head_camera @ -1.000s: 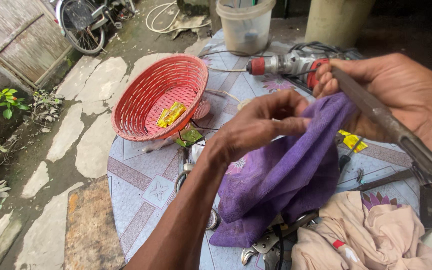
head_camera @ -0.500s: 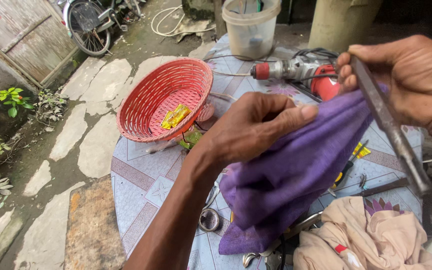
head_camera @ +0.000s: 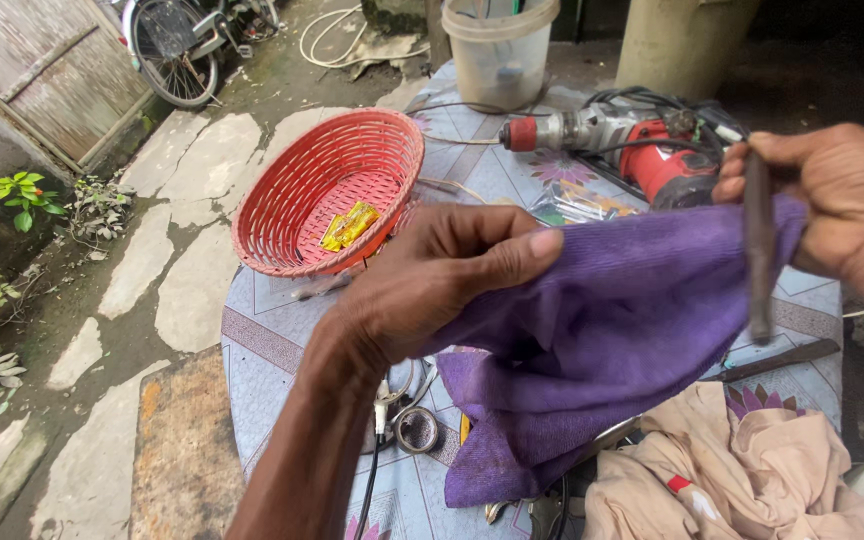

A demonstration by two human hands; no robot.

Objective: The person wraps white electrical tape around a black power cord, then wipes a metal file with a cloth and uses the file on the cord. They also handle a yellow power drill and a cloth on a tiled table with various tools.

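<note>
My left hand [head_camera: 442,275] pinches one side of a purple cloth [head_camera: 602,340] and holds it up over the round patterned table [head_camera: 282,330]. My right hand [head_camera: 837,205] grips a dark metal rod [head_camera: 758,250], which hangs nearly upright against the cloth's right edge. The cloth is stretched between both hands and drapes down toward the table. The rod's upper end is hidden in my fist.
A red woven basket [head_camera: 292,215] with a yellow packet [head_camera: 349,224] sits at the table's far left. A red power drill [head_camera: 622,140] and a white bucket [head_camera: 500,50] lie beyond. A beige cloth [head_camera: 742,470], a dark file [head_camera: 782,358], scissors and rings lie near me. A bicycle [head_camera: 177,45] stands far left.
The rod has swung from slanting to nearly upright and the right hand has risen. The left hand has pulled the cloth tighter, to the left.
</note>
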